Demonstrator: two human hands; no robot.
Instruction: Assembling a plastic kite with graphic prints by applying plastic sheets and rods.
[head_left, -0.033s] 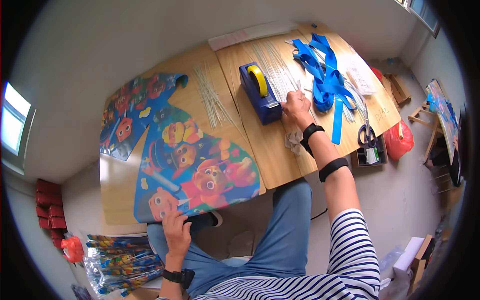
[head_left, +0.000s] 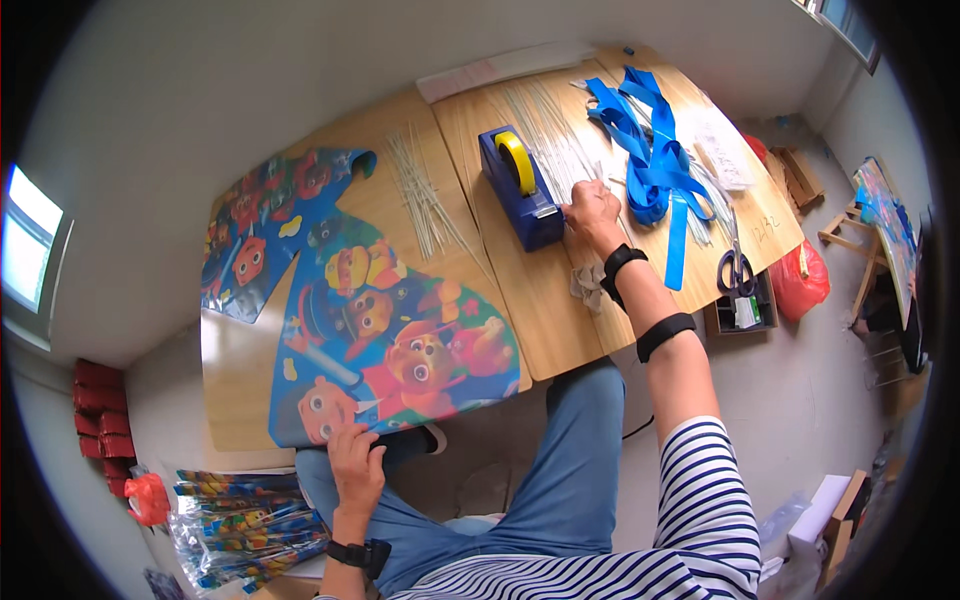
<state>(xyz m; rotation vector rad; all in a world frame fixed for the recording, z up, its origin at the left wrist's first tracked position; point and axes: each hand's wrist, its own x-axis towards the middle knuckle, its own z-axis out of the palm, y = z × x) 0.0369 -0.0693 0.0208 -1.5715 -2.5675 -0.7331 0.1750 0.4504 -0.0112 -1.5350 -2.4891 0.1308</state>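
Note:
A large, colourful sheet (head_left: 395,335) printed with cartoon animals lies over the left part of the table, its near edge reaching past the table's front. On that edge rests my left hand (head_left: 355,468), fingers laid on the sheet with the thumb out to the side. Farther right stands a blue tape dispenser (head_left: 525,205) with a yellow-cored tape roll (head_left: 516,162). My right hand (head_left: 595,212) is at its cutter end, thumb and fingertips pinched together. Whatever lies between those fingertips is too small to make out.
Thin white sticks (head_left: 425,205) lie in bunches on the wooden table (head_left: 555,340). Blue ribbon (head_left: 655,175) is heaped right of my right hand, near dark-handled scissors (head_left: 736,275). A crumpled scrap (head_left: 588,287) lies by my wrist. Folded printed pieces (head_left: 245,530) sit below left.

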